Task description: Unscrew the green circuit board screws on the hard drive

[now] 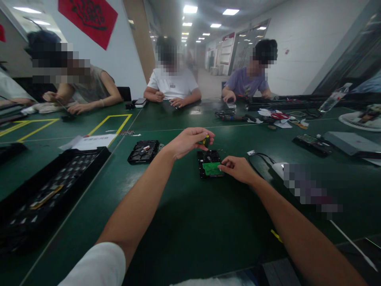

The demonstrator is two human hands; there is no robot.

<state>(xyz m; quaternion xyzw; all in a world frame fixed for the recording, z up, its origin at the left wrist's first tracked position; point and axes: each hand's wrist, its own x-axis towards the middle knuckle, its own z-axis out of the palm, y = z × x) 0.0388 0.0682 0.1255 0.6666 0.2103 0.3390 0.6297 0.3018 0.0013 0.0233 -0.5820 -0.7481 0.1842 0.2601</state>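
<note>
In the head view a hard drive [201, 171] lies on the green table in front of me, its green circuit board [212, 169] facing up. My left hand [190, 140] is closed around a short yellow and black screwdriver [206, 140], held over the far end of the drive; its tip is hard to see. My right hand [238, 168] is at the drive's right edge, fingers curled and pinched against the edge by the board. Small screws [222, 151] lie scattered just past the drive.
Another black drive [144, 151] lies to the left, near a long black tray [98, 159] and a paper sheet [94, 142]. On the right are a power strip [279, 170] with a cable, a circuit-board device [312, 143] and a grey box [354, 144]. Several people sit across the table.
</note>
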